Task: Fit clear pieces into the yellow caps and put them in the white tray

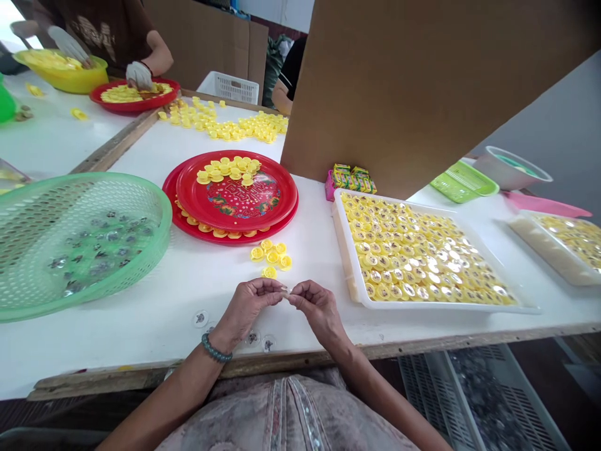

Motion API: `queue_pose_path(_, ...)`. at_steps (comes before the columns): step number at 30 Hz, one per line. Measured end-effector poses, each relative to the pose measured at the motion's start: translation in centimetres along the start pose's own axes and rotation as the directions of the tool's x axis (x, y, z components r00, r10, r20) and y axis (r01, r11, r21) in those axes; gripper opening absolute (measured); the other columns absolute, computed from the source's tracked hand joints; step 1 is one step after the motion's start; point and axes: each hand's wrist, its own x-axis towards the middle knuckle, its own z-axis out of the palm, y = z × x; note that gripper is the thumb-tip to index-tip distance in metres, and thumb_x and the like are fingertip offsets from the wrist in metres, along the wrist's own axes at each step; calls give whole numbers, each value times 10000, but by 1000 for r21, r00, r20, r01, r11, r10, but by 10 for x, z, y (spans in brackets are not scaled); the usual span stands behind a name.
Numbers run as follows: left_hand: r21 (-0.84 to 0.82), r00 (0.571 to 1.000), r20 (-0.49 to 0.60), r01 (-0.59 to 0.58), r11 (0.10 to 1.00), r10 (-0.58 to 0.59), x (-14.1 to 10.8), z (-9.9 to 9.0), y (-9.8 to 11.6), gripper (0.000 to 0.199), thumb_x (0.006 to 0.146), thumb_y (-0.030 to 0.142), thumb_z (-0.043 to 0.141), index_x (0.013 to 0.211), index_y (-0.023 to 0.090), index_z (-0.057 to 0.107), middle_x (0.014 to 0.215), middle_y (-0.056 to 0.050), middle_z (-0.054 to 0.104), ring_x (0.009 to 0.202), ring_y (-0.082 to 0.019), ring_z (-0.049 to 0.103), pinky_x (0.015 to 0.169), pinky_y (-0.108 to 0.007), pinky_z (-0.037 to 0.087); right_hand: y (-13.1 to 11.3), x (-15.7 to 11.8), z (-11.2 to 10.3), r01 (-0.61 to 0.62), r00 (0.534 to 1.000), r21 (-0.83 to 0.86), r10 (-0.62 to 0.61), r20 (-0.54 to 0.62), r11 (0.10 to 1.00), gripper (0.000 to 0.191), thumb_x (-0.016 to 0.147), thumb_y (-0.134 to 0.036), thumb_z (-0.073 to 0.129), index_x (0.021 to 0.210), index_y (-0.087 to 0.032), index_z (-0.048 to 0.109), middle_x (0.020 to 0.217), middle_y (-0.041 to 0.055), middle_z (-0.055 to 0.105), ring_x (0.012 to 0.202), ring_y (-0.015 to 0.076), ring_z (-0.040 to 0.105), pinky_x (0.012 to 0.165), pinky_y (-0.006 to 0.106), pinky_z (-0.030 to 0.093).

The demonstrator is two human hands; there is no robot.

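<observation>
My left hand [248,305], a beaded bracelet at its wrist, and my right hand [320,311] meet fingertip to fingertip above the white table. Both are closed in a pinch on one small thing, mostly covered by the fingers and too small to name. Just beyond them lie several small yellow round plastic pieces [272,257]. Clear discs with a printed dark picture [200,318] rest on the table by my left wrist, some partly hidden by it. A red tray [225,216] with yellow pieces is stacked on another red tray that also holds some.
To the left stands a green mesh basket [154,241] of clear printed discs. At right, a white tray [350,275] is filled with yellow pieces bearing pictures. A cardboard panel [399,94] rises behind. Loose yellow pieces [244,128] lie farther back, near a gloved co-worker [101,31].
</observation>
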Motion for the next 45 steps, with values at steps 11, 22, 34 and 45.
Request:
queue_pose_path(11, 150, 999, -30, -20, 988, 24, 3, -3, -5, 184, 672, 296, 695, 711, 132, 619, 631, 2, 610, 596, -93, 524, 599, -215, 417, -5, 2, -1, 508, 846, -666, -463, 264, 547, 244, 827, -273, 588, 1058, -194, 590, 989, 82, 619, 895, 193, 578, 789, 322, 480)
queue_pose_path(22, 770, 920, -154, -117, 627, 360, 13, -18, 10, 252, 738, 362, 583, 908, 192, 656, 917, -32, 679, 634, -127, 584, 651, -254, 464, 2, 19, -5, 417, 897, -669, -397, 194, 615, 283, 778, -191, 608, 1060, -209, 592, 975, 44, 627, 743, 132, 604, 606, 220, 498)
queue_pose_path(34, 861, 929, 129, -278, 425, 347, 31, -15, -5, 206, 774, 147, 498, 841, 205, 684, 851, -16, 680, 761, -146, 607, 714, -244, 443, -4, 35, -26, 470, 883, -700, -296, 365, 538, 263, 807, -200, 584, 1069, -223, 582, 1012, 59, 648, 828, 161, 620, 665, 248, 495)
queue_pose_path(45, 801, 935, 138, -300, 518, 328, 35, -8, -7, 216, 752, 143, 499, 818, 197, 697, 840, -30, 698, 769, -162, 613, 735, -266, 441, -9, 43, -22, 478, 878, -749, -244, 411, 459, 168, 834, -198, 579, 993, -196, 632, 931, 55, 682, 848, 159, 629, 741, 241, 455)
